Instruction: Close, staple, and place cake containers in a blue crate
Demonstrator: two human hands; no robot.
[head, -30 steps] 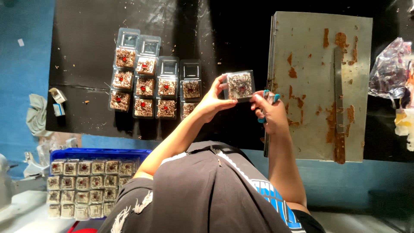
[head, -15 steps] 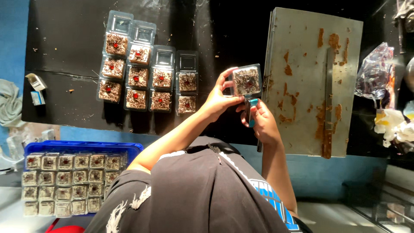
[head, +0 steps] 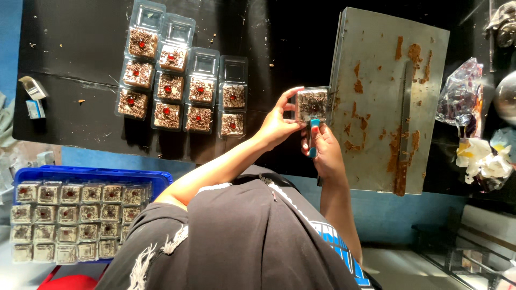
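Observation:
My left hand point(head: 277, 128) grips the left side of a small clear plastic box point(head: 313, 104) that holds a square of chocolate cake. It is held up over the black table point(head: 80, 59), just left of the metal tray. My right hand point(head: 326, 153) is under the box with its fingers against the bottom edge. That hand is closed on a blue-handled tool point(head: 313, 140), whose blade is hidden. Both forearms rise from my black shirt at the bottom of the view.
Open clear boxes of cake with red cherries point(head: 180, 88) stand in rows on the table. A metal tray point(head: 376, 107) smeared with chocolate carries a long knife point(head: 404, 115). A blue crate point(head: 80, 174) of boxed cakes sits lower left. Plastic bags point(head: 463, 96) lie right, a small dispenser point(head: 33, 88) left.
The box and both hands have drifted right toward the metal tray's edge. My right hand has dropped below the box, and the blue handle now shows in it.

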